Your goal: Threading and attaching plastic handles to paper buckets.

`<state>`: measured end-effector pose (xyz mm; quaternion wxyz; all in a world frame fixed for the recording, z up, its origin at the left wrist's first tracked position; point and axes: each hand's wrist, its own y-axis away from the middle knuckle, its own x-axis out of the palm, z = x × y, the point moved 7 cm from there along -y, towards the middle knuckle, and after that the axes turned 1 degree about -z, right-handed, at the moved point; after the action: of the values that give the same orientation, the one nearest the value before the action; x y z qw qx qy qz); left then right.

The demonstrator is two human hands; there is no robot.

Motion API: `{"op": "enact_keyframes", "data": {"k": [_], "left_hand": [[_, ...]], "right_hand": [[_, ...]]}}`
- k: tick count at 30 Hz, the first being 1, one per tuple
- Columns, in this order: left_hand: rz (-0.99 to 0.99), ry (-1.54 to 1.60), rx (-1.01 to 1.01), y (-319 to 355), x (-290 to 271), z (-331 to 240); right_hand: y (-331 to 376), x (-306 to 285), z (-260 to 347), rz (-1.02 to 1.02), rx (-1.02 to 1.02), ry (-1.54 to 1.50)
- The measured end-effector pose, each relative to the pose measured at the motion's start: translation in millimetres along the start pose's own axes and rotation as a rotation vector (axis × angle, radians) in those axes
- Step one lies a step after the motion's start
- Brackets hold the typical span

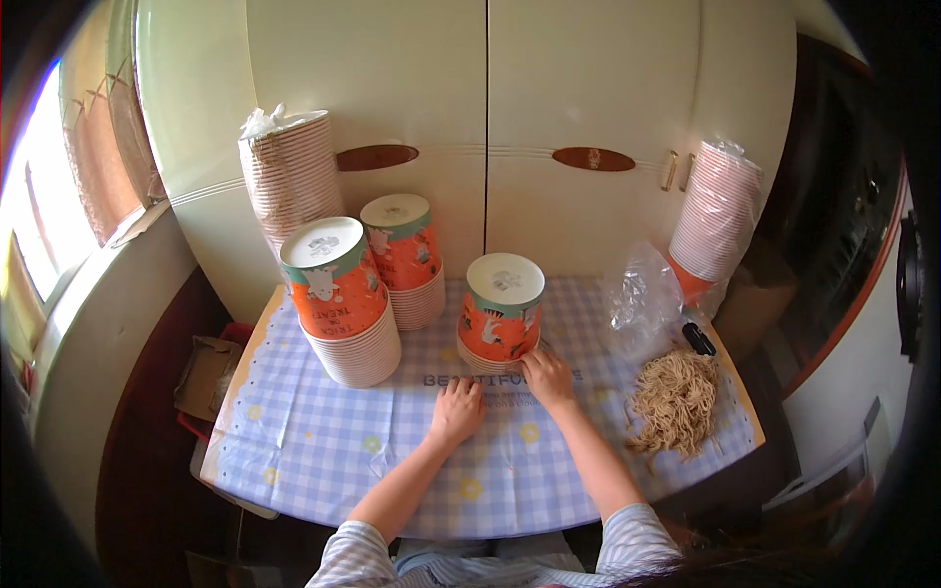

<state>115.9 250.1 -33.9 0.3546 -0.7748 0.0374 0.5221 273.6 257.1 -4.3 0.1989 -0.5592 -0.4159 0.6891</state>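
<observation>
In front of me stands a short stack of upside-down orange paper buckets with green bands, pale bottoms and printed figures. Against the right side of its lower rims is my right hand, thumb and fingers closed at the edge. My left hand rests on the tablecloth just short of the stack, apart from it, its fingers curled together. Whether anything small is in those fingers is hidden. A tangled heap of tan cords lies to the right.
Two taller inverted bucket stacks stand at left. Bagged stacks rise behind them and at the far right. Beside the cords are a crumpled clear bag and a black object. Cream cabinet doors border the checked table.
</observation>
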Motion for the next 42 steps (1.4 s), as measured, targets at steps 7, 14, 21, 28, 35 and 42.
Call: {"op": "enact_keyframes", "data": {"k": [7, 14, 21, 28, 35, 42], "left_hand": [[-0.017, 0.072, -0.001, -1.5, 1.5, 3.2], [0.002, 0.119, -0.016, -0.8, -0.3, 5.2], [-0.059, 0.155, -0.008, -1.4, -5.7, 4.4], [-0.078, 0.21, -0.03, -1.5, -12.9, 10.9], [-0.545, -0.019, 0.004, -30.8, -157.1, 19.1], [-0.612, -0.418, -0.265, -65.1, -265.6, 100.1]], "right_hand": [[-31.8, 47.4, -26.3, 0.083, 0.05, 0.068], [-50.2, 76.0, -32.1, 0.142, 0.064, 0.071], [-31.6, 41.5, -30.0, -0.049, 0.266, -0.181], [33.0, 4.8, 9.1, 0.056, 0.339, -0.334], [57.4, 0.7, 31.9, 0.176, 0.256, -0.4], [54.1, -5.3, 32.9, 0.18, 0.275, -0.393]]}}
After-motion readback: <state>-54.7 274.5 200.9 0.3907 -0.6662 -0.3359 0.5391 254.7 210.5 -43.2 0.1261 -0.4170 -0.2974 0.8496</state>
